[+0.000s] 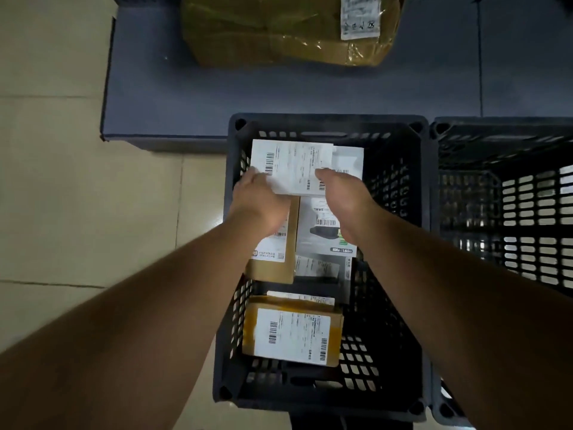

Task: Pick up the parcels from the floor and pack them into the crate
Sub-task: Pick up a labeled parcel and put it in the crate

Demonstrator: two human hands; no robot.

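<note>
A dark slotted plastic crate (393, 181) stands on the floor below me. Both my hands hold a white parcel (291, 164) with barcode labels over the crate's far end. My left hand (259, 201) grips its near left corner and my right hand (341, 197) grips its near right edge. Under it lie a brown box with a white label (273, 262) and a grey printed box (322, 234). A taped brown parcel (294, 333) with a label lies at the crate's near end.
A second dark crate (508, 193) stands touching the first on the right. Beyond both lies a dark grey platform (173, 97) carrying a large tape-wrapped cardboard parcel (279, 29). Beige floor tiles (77, 181) spread to the left.
</note>
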